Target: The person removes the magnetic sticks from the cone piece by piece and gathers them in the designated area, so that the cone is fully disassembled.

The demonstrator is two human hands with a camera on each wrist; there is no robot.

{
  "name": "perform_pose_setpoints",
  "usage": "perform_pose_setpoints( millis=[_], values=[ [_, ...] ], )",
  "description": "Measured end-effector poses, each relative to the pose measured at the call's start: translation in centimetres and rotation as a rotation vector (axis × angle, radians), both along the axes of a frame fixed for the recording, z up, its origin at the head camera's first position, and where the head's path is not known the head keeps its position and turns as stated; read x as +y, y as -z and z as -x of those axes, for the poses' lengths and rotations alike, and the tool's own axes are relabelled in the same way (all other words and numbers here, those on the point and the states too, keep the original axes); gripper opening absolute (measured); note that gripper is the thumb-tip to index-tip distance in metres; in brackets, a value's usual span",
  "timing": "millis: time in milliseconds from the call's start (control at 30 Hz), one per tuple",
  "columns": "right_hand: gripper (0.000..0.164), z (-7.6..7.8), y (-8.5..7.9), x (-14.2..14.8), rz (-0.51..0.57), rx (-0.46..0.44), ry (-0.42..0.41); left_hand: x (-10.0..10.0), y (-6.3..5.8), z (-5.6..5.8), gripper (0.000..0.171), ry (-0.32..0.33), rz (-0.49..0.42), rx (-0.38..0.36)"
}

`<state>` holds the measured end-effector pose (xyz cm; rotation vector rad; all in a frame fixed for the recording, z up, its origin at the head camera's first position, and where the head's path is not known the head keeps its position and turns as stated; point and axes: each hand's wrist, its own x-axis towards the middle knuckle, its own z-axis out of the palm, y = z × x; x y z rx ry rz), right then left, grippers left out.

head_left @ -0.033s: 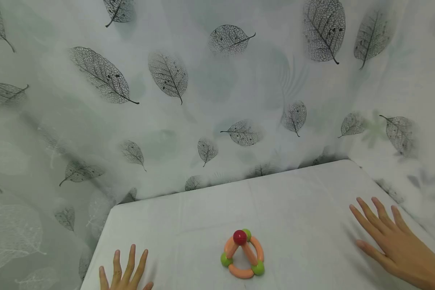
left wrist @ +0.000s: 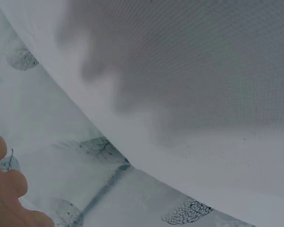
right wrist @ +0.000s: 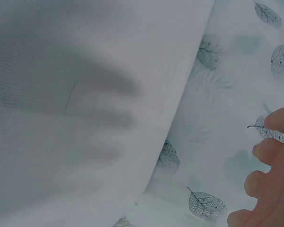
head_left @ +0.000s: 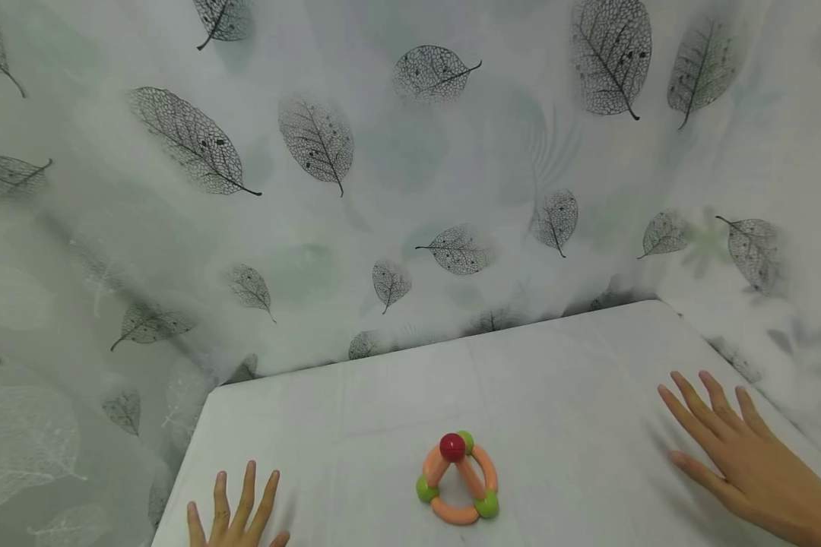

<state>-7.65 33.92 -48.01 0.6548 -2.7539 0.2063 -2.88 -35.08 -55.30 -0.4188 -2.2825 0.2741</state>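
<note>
A ring-shaped toy (head_left: 455, 516) with orange curved bars, green balls and a red ball on top stands on the white table (head_left: 356, 456), near its front middle. To its left, at the bottom edge of the head view, my left hand (head_left: 236, 524) hovers with spread, straight fingers. Farther off on the right side, my right hand (head_left: 742, 448) is held palm down over the table, fingers spread. Both hands hold nothing. In the wrist views, fingertips of the left hand (left wrist: 9, 189) and right hand (right wrist: 270, 175) show, with soft finger shadows on the white cloth.
Behind and on both sides of the table hangs a pale curtain (head_left: 410, 182) printed with dark skeleton leaves. The table's far edge runs slantwise across the head view, and its right edge passes just beyond the right hand.
</note>
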Motion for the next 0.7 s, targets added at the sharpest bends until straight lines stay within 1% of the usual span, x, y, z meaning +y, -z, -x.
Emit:
perform_pose_setpoints(
  millis=[133,233,333,467,567,700],
  values=[
    [0.096,-0.1,-0.2,-0.3,0.000,0.010,-0.017,0.2,-0.3,-0.4,0.073,-0.005,-0.011,-0.026],
    [0.096,0.0,-0.6,-0.6,-0.001,0.018,-0.030,0.5,-0.5,-0.8,0.074,-0.011,-0.038,-0.077],
    [0.096,0.0,-1.0,-0.9,0.001,0.008,-0.034,0.9,-0.8,-1.1,0.074,-0.024,-0.073,-0.136],
    [0.097,0.0,-1.1,-1.3,-0.003,-0.015,-0.024,1.4,-1.4,-1.4,0.074,-0.061,-0.098,-0.214],
    [0.098,-0.2,-1.1,-1.3,-0.010,-0.015,-0.014,1.8,-1.9,-1.6,0.074,-0.093,-0.106,-0.274],
    [0.098,-0.3,-1.1,-1.5,-0.011,-0.013,-0.012,2.1,-2.3,-1.7,0.074,-0.117,-0.115,-0.320]
  ],
)
